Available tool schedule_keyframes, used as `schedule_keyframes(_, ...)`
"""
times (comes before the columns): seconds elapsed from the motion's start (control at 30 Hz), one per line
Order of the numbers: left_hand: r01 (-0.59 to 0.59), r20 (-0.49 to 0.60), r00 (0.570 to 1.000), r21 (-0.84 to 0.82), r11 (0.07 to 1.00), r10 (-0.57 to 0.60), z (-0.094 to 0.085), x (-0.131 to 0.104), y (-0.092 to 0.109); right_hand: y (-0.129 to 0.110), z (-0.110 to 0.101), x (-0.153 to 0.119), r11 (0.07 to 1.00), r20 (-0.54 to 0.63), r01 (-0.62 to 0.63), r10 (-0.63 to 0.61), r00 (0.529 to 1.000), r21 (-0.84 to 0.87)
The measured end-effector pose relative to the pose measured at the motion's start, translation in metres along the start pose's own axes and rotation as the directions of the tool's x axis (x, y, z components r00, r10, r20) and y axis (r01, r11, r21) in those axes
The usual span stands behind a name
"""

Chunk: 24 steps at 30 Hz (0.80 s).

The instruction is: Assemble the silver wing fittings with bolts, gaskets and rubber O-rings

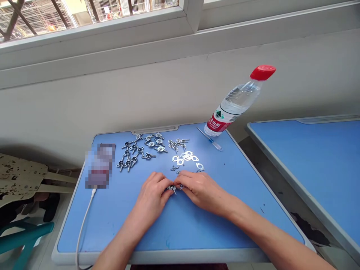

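Near the middle of the blue desk [118, 221], my left hand [153, 193] pinches a small metal fitting [171, 188] with a thin stem pointing toward me. My right hand [201, 189] is closed beside it, its fingertips meeting the left ones. A tiny shiny metal piece [181, 186] shows between the right fingers, mostly hidden. Just beyond the hands lie several small screws [174, 168] and a loose group of flat oval metal plates [194, 158]. Behind those are small metal parts with stems [177, 144]. To their left, metal fittings with round black centres [134, 159] lie in a cluster.
A water bottle [233, 107] with a red cap stands at the desk's back right, a screwdriver [212, 141] beside it. At left lies a blurred-out, phone-like object [99, 167] with a white cable [84, 221]. Another blue desk [312, 150] is to the right, across a gap.
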State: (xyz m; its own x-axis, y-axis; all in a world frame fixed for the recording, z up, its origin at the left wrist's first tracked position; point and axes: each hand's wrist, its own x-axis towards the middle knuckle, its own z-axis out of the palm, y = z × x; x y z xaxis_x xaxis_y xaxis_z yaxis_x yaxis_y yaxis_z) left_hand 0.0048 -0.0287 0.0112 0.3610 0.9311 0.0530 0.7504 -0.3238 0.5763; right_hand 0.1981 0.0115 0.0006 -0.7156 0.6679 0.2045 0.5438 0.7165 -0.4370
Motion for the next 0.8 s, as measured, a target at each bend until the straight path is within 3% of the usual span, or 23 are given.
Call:
schedule_keyframes(0.2,-0.007,-0.003,1.0,0.005,1.0,0.007,0.001,-0.001,0.0,-0.002,0.003,0.001,0.999,-0.037,-0.004,0.005,0.999,0.04)
schedule_keyframes(0.3,-0.002,-0.004,1.0,-0.002,1.0,0.002,0.0,-0.001,0.0,-0.005,-0.011,0.002,0.969,-0.048,-0.124,0.137,0.989,0.215)
schedule_keyframes(0.37,0.0,-0.004,1.0,-0.011,1.0,0.0,0.0,-0.001,0.0,-0.006,-0.024,0.003,0.897,-0.028,-0.257,0.286,0.958,0.361)
schedule_keyframes(0.47,0.0,0.002,1.0,-0.014,1.0,0.0,0.0,0.0,-0.001,-0.005,-0.04,0.002,0.777,-0.009,-0.307,0.373,0.928,0.549)
schedule_keyframes(0.53,0.0,0.005,1.0,-0.01,1.0,0.0,0.0,0.0,-0.001,-0.005,-0.044,0.002,0.743,-0.013,-0.279,0.36,0.933,0.608)
schedule_keyframes(0.8,-0.001,0.014,1.0,0.002,1.0,0.001,-0.001,0.001,-0.002,-0.01,-0.035,0.004,0.78,-0.163,-0.062,0.207,0.965,0.622)
